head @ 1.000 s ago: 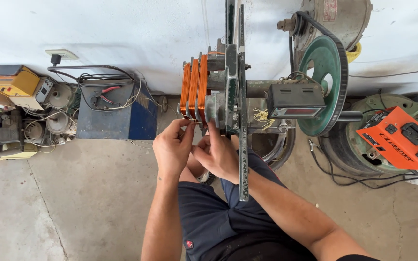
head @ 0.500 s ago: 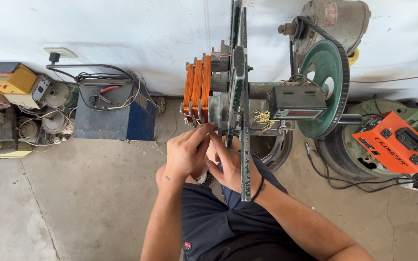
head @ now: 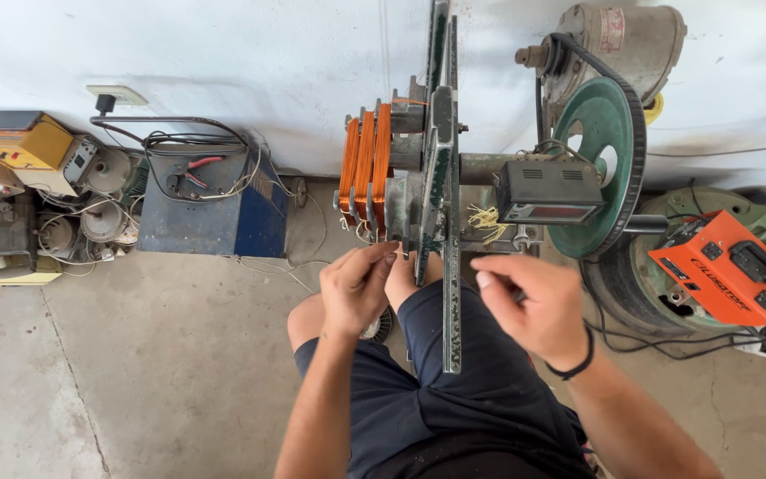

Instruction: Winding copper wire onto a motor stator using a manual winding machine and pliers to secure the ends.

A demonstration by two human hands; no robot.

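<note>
While the person sits on the concrete floor facing the white wall, labelled items stand around: a yellow box-shaped meter far left on a stack of gear, a blue metal box draped with cables beside it, a small reddish plate on the grey motor at far right, and an orange case with black panels at right.

Copper-orange coils, three side by side, sit on the winding machine in the middle, left of its upright green-painted frame; a green belt pulley is to the right, behind a black counter box.

Left hand: fingers curled together just below the coils, tips pinched near the frame; what they pinch is too small to tell. Right hand: right of the frame, fingers loosely bent, thumb against forefinger; contents cannot be told.

Compared with half a second ago: both hands were bunched together under the coils; the right one is now apart, on the frame's other side.
</note>
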